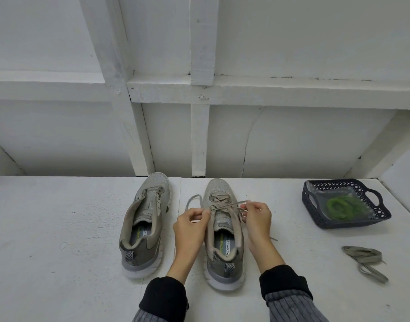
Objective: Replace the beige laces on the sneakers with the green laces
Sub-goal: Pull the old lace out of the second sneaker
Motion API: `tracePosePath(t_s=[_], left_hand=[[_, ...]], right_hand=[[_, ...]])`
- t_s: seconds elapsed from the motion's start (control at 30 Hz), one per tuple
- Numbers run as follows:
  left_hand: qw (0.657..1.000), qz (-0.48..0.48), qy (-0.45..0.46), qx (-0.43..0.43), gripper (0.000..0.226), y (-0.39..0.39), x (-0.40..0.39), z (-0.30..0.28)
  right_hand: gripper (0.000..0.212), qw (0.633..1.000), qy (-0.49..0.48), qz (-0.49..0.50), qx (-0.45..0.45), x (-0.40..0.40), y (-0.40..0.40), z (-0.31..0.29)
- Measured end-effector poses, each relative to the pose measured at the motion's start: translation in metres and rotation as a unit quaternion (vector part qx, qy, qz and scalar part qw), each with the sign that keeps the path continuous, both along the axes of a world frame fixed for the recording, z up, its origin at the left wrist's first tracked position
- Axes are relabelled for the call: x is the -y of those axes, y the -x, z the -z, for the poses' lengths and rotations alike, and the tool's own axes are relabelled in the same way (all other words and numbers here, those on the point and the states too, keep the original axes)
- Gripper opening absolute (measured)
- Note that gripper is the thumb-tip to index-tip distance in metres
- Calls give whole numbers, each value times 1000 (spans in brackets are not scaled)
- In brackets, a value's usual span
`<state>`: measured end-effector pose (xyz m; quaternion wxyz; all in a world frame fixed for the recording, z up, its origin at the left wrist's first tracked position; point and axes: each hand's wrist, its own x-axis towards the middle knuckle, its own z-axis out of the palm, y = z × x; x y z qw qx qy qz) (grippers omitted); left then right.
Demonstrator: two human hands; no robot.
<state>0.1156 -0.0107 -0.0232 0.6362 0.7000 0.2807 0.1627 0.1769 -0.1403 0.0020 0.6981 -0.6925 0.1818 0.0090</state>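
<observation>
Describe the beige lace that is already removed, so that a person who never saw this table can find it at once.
Start from the dark basket at the right of the white table, which holds the green laces. Nearer to the person than it, the removed beige lace lies loose in a small folded bundle on the table. Unlike the lace both hands are pulling, it is threaded through no sneaker.

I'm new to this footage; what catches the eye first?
Both hands, left hand and right hand, pinch the beige lace on the right sneaker at centre. Green laces lie in a dark basket at right; the left sneaker has no lace.
</observation>
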Motion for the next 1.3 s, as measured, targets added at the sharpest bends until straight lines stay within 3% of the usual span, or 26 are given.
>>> tracePosePath(t_s=[0.07, 0.17, 0.27, 0.33, 0.37, 0.43, 0.5, 0.67, 0.8, 0.87, 0.93, 1.03, 1.1, 1.13, 1.2, 1.3], left_hand=[[1000, 1, -1, 1, 7, 0, 0, 1], [1000, 3, 10, 9, 7, 1, 0, 2], [1000, 4, 3, 12, 7, 1, 0, 3], [1000, 8, 3, 14, 7, 1, -1, 5], [1000, 9, 3, 16, 7, 1, -1, 5], [1000, 10, 0, 19, 6, 2, -1, 5], [1000, 9, -6, 22, 6, 2, -1, 4], [999, 4, -17, 28, 6, 3, 1, 4], [999, 2, -25, 35, 6, 4, 1, 2], [999, 4, -25, 39, 6, 5, 1, 1], [999, 5, -28, 40, 6, 5, 1, 0], [999, 5, -30, 43, 7, 6, 3, -2], [999, 5, -31, 44, 6, 6, 3, -2], [999, 5, -31, 44, 6, 6, 3, -1], [998, 4, -35, 42, 5, 6, 2, 0], [998, 4, -36, 44, 6, 6, 2, 1]], right_hand=[[10, 997, 68, -22, 15, 3, 1, 0], [29, 956, 218, -95, 173, 3, 8, -13], [30, 852, 361, -239, 293, 2, 9, -17], [23, 769, 463, -299, 325, 1, 8, -9], [19, 750, 485, -308, 328, 1, 7, -4], [13, 761, 478, -303, 317, -1, 5, 2], [10, 796, 437, -295, 296, -3, 4, 3], [15, 917, 186, -276, 219, -7, 11, -17], [20, 954, 6, -238, 185, -6, 15, -35], [19, 954, 43, -226, 191, -2, 14, -37], [16, 933, 143, -247, 221, 2, 11, -35], [19, 834, 388, -310, 240, 7, 11, -34], [23, 783, 479, -331, 218, 8, 10, -31], [20, 785, 476, -338, 205, 7, 9, -29], [16, 832, 400, -336, 187, 7, 8, -25], [19, 917, 190, -307, 172, 10, 9, -29]])
